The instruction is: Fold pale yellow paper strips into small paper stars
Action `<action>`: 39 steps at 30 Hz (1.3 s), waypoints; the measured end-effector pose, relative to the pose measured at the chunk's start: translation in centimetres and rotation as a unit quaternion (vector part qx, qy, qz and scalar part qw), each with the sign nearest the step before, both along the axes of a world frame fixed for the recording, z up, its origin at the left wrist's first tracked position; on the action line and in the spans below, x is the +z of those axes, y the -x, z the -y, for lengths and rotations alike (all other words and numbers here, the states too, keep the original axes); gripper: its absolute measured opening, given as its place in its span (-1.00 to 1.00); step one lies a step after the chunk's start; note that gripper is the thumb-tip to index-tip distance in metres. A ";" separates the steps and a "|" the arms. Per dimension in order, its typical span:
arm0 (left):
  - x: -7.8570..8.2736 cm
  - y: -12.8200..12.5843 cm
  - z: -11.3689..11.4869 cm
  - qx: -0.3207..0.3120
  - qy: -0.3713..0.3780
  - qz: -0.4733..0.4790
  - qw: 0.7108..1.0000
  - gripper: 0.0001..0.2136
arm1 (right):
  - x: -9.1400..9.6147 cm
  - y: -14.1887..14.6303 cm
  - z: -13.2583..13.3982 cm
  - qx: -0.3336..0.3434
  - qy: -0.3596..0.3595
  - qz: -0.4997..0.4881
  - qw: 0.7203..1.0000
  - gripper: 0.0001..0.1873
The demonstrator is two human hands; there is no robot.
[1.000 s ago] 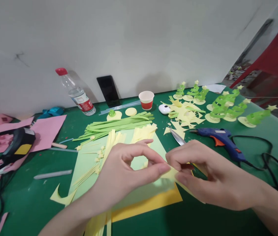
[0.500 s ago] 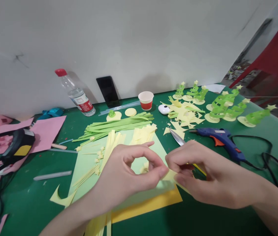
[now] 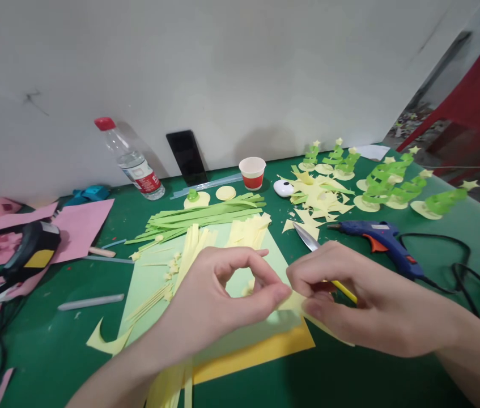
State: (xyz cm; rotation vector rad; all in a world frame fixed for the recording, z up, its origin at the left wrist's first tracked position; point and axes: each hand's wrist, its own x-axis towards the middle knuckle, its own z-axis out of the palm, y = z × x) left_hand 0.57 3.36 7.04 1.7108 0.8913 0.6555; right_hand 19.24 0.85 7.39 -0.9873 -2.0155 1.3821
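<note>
My left hand [image 3: 218,300] and my right hand [image 3: 350,300] meet over the middle of the green table [image 3: 73,351]. Both pinch a small pale yellow paper piece [image 3: 291,302] between thumb and forefinger. Beneath them lie a light green sheet [image 3: 146,283] and a darker yellow sheet [image 3: 257,351]. Scissors [image 3: 308,238] with a yellow handle poke out from under my right hand. Yellow paper strips [image 3: 246,231] and green strips [image 3: 205,215] lie just beyond my hands.
A blue glue gun [image 3: 386,241] with a black cord lies right of my hands. Finished green paper trees [image 3: 388,184] and yellow scraps [image 3: 318,195] fill the far right. A water bottle [image 3: 131,161], a black phone [image 3: 186,156] and a red cup [image 3: 252,173] stand by the wall. Pink paper [image 3: 80,224] lies left.
My fingers have shifted slightly on the yellow piece, the left thumb and forefinger closing tighter. Nothing else has moved.
</note>
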 end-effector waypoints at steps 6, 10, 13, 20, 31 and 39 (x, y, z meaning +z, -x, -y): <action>0.2 -0.2 -0.3 0.015 0.022 0.035 0.999 -0.95 | -0.1 -0.1 -0.1 -0.024 -0.062 0.014 0.998 -0.72; 0.3 -0.3 -0.2 0.043 0.006 0.057 0.997 -0.99 | -0.4 0.1 0.2 -0.078 -0.118 -0.005 0.990 -0.70; 0.3 -0.5 -0.1 0.066 -0.008 0.071 0.995 -0.92 | -0.4 0.3 0.2 -0.088 -0.151 -0.004 0.985 -0.70; 0.3 -0.7 0.0 0.081 -0.018 0.075 0.994 -0.89 | -0.4 0.3 0.1 -0.131 -0.225 -0.014 0.965 -0.84; -0.1 -0.6 0.3 0.032 -0.046 0.043 0.997 -0.85 | -0.5 0.9 0.2 -0.143 -0.281 0.015 0.949 -0.82; -0.2 -0.6 0.3 0.074 -0.039 0.025 0.996 -0.93 | -1.1 0.8 0.1 -0.175 -0.228 -0.047 0.957 -0.82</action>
